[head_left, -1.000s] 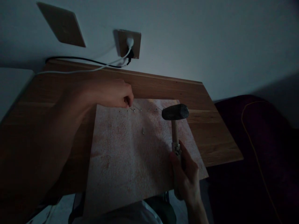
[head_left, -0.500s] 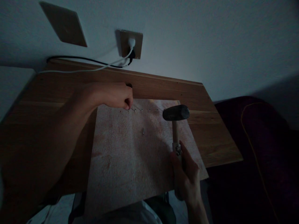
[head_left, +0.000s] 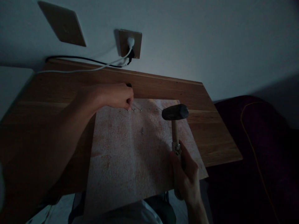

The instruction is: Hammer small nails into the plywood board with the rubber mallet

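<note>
A speckled wooden board (head_left: pixel 112 155) lies in front of me with a row of small nails near its far edge. At the left part of that row is my left hand (head_left: pixel 119 95), its thumb and fingers closed in a pinch at a nail (head_left: pixel 134 110), mostly hiding the contact. Another nail (head_left: pixel 141 109) stands just right of it. A loose nail (head_left: pixel 142 130) lies nearer the middle of the board. My right hand (head_left: pixel 187 174) is wrapped round the handle of a hammer (head_left: pixel 175 112), whose dark head is raised over the board's right side.
Under the board is a brown wooden table (head_left: pixel 210 137) against a pale wall. A wall socket (head_left: pixel 130 43) holds plugs, and a white cable (head_left: pixel 74 71) and a black cable run left along the table's back. A dark purple padded seat (head_left: pixel 268 140) stands at the right.
My left hand has shifted very slightly right along the row of nails, still pinching. The hammer and my right hand hold almost the same place over the board.
</note>
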Available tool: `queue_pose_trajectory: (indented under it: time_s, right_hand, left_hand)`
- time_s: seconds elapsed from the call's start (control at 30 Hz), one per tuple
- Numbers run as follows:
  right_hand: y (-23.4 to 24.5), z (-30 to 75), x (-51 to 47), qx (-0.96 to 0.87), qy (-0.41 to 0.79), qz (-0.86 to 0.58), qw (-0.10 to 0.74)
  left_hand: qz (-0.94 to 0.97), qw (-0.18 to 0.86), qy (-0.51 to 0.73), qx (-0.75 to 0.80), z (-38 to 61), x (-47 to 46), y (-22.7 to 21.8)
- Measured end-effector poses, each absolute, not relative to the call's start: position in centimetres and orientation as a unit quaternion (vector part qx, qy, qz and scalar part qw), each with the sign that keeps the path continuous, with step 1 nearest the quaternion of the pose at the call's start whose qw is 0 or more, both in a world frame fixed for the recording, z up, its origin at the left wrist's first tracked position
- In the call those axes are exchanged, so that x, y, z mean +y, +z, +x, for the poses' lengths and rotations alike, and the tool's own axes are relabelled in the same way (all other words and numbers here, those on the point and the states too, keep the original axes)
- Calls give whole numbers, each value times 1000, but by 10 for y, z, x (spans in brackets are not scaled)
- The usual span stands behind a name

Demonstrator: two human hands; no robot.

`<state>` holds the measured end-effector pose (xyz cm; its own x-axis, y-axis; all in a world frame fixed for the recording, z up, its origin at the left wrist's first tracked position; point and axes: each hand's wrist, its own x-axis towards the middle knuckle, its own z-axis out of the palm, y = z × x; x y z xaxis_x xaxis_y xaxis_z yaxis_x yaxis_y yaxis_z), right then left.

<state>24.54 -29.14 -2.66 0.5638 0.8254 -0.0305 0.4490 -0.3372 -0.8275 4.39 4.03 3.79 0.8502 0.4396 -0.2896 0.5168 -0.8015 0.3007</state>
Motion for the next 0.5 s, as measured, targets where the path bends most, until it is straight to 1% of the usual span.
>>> queue_pose_trajectory:
  time_s: [0.27,0.37,0.5]
  right_hand:
    - [-22,244,-291,-391,237,-797,394]
    - [-21,243,-291,-387,250,-796,392]
    - [-20,242,-291,-388,246,-796,394]
  left_hand:
    - [943,188,-86,262,41,40,40]
    - [942,183,-95,263,42,36,45]
    - [931,164,-120,303,48,26,57]
